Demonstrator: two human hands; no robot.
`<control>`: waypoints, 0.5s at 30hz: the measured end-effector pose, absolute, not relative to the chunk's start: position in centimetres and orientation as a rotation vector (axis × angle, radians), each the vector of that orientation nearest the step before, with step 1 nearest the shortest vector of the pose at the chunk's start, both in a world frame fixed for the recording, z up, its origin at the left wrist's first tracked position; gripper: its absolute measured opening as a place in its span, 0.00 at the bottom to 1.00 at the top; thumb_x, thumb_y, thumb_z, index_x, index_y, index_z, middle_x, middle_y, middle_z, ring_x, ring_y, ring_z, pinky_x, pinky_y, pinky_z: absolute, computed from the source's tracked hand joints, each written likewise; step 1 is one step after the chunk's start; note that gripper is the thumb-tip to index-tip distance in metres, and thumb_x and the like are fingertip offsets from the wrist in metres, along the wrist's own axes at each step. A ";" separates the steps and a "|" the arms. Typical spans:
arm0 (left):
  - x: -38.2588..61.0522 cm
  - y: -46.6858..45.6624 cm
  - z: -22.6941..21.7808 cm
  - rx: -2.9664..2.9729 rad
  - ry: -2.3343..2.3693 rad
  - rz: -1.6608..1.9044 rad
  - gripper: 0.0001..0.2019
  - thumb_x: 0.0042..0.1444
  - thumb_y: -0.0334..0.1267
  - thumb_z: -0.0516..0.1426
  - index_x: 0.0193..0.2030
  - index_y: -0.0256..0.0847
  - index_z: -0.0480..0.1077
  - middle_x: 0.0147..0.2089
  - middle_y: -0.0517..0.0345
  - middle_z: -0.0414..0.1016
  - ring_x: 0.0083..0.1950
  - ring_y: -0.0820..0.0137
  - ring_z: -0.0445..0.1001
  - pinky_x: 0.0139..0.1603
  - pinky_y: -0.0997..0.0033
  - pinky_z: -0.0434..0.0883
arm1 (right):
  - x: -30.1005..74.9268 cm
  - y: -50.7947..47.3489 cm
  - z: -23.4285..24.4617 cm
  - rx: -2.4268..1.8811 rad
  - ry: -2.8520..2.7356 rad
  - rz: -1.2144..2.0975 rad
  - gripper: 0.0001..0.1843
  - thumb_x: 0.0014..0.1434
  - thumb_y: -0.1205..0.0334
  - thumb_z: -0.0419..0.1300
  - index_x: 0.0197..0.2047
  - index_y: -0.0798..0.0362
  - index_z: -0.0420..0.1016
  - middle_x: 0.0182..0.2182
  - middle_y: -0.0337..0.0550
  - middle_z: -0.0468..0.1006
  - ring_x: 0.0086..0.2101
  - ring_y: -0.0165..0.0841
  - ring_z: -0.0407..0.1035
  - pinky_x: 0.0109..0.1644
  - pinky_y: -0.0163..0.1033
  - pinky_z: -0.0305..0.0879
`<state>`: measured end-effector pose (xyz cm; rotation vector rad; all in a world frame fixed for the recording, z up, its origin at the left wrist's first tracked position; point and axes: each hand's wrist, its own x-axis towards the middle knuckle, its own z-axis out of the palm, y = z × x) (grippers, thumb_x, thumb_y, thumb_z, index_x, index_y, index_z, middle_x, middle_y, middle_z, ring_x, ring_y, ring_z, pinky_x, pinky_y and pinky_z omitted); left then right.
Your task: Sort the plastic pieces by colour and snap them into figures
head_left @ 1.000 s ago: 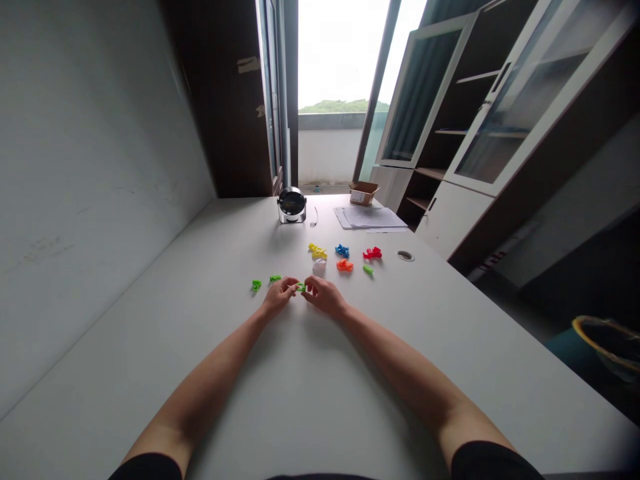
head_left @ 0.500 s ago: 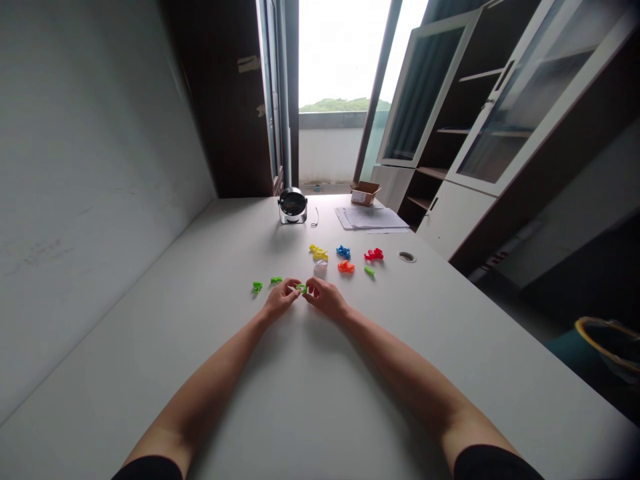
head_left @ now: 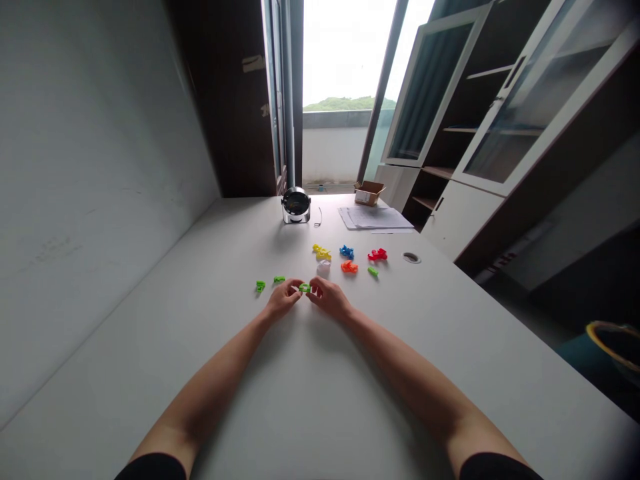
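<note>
Between my two hands is a small green plastic piece [head_left: 305,288] with a gap in its middle. The fingertips of my left hand [head_left: 284,297] pinch its left side, and those of my right hand [head_left: 327,297] close on its right side. Just left of my left hand lie two more green pieces, one nearer [head_left: 279,280] and one farther out [head_left: 261,286]. Beyond my right hand sit a whitish translucent piece [head_left: 324,267], an orange cluster [head_left: 349,267] and a single green piece [head_left: 373,272]. What the pieces form is too small to tell.
Farther back are yellow pieces [head_left: 322,252], blue pieces [head_left: 347,251] and red pieces [head_left: 377,255]. A round black device on a silver stand [head_left: 296,205], papers [head_left: 377,218] and a small cardboard box [head_left: 369,193] stand at the table's far end. A cable hole [head_left: 411,257] lies right.
The view has shifted slightly, so everything appears a little to the right. My hands still hold the green piece, which shows more clearly between the fingertips now.
</note>
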<state>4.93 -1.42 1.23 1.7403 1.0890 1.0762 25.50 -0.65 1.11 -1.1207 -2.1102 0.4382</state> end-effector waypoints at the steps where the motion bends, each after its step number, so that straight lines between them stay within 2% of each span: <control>1: 4.9 -1.4 1.2 1.741 1.092 1.075 0.14 0.54 0.38 0.59 0.48 0.39 0.74 0.31 0.58 0.75 0.30 0.71 0.70 0.31 0.74 0.65 | 25.5 -0.7 1.2 -1.117 -2.114 0.440 0.09 0.59 0.60 0.63 0.42 0.50 0.70 0.30 0.36 0.75 0.27 0.27 0.67 0.32 0.31 0.59; 9: 4.8 -1.3 1.1 1.787 1.069 1.085 0.14 0.55 0.40 0.59 0.46 0.39 0.76 0.38 0.54 0.78 0.34 0.69 0.73 0.36 0.71 0.68 | 25.4 -0.8 1.2 -1.110 -2.158 0.436 0.16 0.57 0.63 0.65 0.49 0.48 0.71 0.33 0.36 0.76 0.29 0.28 0.67 0.34 0.32 0.61; 15: 4.9 -1.5 1.3 1.875 1.087 1.051 0.13 0.57 0.41 0.57 0.46 0.39 0.76 0.38 0.55 0.78 0.35 0.68 0.72 0.37 0.71 0.67 | 25.4 -0.8 1.2 -1.112 -2.151 0.432 0.11 0.60 0.61 0.63 0.46 0.49 0.71 0.33 0.37 0.76 0.28 0.28 0.67 0.34 0.32 0.61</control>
